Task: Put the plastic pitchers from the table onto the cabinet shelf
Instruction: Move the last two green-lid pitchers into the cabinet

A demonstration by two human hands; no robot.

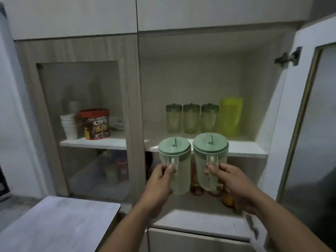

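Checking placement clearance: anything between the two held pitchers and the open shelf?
Nothing visible blocks it. The left pitcher and right pitcher are held at the shelf front edge; the front strip is bare. Three lidded tumblers and a yellow-green container stand at the back.

The place is a home kitchen, with a tall storage cabinet (138,73) that fills most of the frame. Left of centre, behind a glass door (81,128), stand paper cups (70,127) and a cereal tub (96,124). On the open shelf (241,147) at centre are three lidded plastic jars (191,118).
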